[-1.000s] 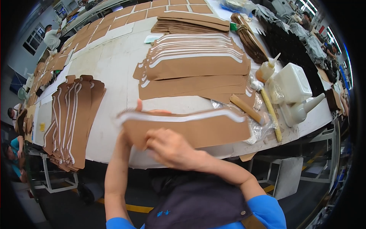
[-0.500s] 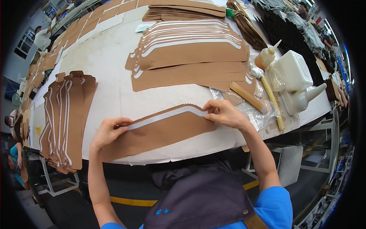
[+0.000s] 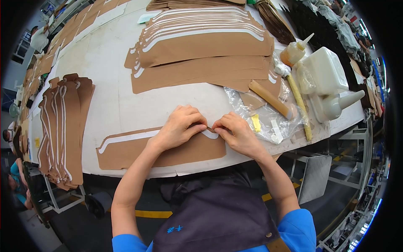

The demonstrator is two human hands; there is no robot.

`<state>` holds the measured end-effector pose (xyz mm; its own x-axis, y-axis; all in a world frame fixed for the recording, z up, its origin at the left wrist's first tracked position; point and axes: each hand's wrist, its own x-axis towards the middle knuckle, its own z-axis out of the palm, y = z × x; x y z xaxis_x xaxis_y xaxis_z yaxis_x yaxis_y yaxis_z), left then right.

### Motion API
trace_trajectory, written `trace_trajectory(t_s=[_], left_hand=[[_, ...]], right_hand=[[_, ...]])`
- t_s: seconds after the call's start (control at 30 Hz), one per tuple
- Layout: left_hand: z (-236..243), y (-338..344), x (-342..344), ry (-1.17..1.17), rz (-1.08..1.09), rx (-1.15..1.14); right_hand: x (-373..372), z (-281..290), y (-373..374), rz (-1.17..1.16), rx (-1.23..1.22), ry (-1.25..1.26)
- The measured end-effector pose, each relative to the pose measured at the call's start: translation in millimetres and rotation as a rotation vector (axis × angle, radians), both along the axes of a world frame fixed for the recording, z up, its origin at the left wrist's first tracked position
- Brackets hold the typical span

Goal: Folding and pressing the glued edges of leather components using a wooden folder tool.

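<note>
A long brown sheet panel (image 3: 184, 153) lies along the table's near edge, with a white strip (image 3: 128, 137) running near its far side and bending down at both ends. My left hand (image 3: 181, 127) is closed in a pinch at the panel's far edge, right of its middle. Just beside it, my right hand (image 3: 237, 132) pinches the same edge near the right end of the strip. The fingertips of the two hands nearly meet there, and they hide part of the strip.
Beyond my hands lies an overlapped stack of brown panels (image 3: 210, 44) with white strips. Another bundle (image 3: 73, 126) lies at the left. On the right are a plastic bag (image 3: 262, 130), a yellow-handled brush (image 3: 299, 107), a glue bottle (image 3: 292, 53) and a white jug (image 3: 325, 71).
My left hand has moved right along the panel's far edge, close to my right hand. The panel's left part now lies flat and uncovered. The view has shifted slightly.
</note>
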<state>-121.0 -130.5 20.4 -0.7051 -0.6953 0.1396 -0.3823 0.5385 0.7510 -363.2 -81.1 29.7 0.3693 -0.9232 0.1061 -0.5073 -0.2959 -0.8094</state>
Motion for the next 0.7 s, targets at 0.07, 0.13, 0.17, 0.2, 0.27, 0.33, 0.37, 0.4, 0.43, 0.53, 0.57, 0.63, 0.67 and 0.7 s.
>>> trace_trajectory(t_s=[0.07,0.13,0.17,0.2,0.27,0.33,0.37,0.4,0.43,0.53,0.57,0.63,0.67,0.7], left_hand=[[-1.9,3.4,-0.5,0.0,0.053,-0.022],[-4.8,4.4,0.7,0.022,0.048,-0.03],[-5.8,5.0,1.0,0.045,0.042,-0.045],[-4.9,4.8,1.0,0.045,0.043,-0.039],[-1.9,1.3,0.7,0.016,-0.006,-0.078],[-3.9,-3.6,-0.5,0.005,-0.039,-0.076],[-5.1,-5.6,-0.8,-0.008,-0.072,-0.079],[-6.7,-7.5,0.2,-0.007,-0.069,-0.075],[-8.6,-9.3,2.3,0.006,-0.084,-0.083],[-11.1,-13.1,1.9,0.02,-0.109,-0.084],[-11.3,-13.9,2.1,0.015,-0.115,-0.081],[-11.3,-14.7,3.5,0.021,-0.128,-0.074],[-10.8,-15.4,3.3,0.03,-0.147,-0.075],[-10.7,-16.6,3.0,0.034,-0.145,-0.072]], right_hand=[[-2.0,2.2,1.1,0.023,-0.007,0.009],[-4.0,2.4,2.3,0.042,0.017,0.095],[-4.1,0.8,2.4,0.043,0.023,0.095],[-3.7,-1.0,1.9,0.043,-0.004,0.094],[-1.9,-4.7,2.6,0.044,-0.027,0.094],[0.5,-7.9,4.4,0.02,-0.087,0.117],[1.3,-7.7,4.8,0.022,-0.083,0.118],[2.0,-6.6,5.0,0.02,-0.064,0.123],[2.4,-6.4,5.3,0.017,-0.046,0.129],[2.7,-10.8,7.7,-0.007,-0.078,0.107],[3.6,-11.3,8.2,-0.004,-0.073,0.108],[5.4,-11.5,9.4,-0.039,-0.077,0.095],[4.7,-12.3,10.4,-0.038,-0.074,0.099],[3.1,-13.9,11.7,-0.044,-0.089,0.08]])
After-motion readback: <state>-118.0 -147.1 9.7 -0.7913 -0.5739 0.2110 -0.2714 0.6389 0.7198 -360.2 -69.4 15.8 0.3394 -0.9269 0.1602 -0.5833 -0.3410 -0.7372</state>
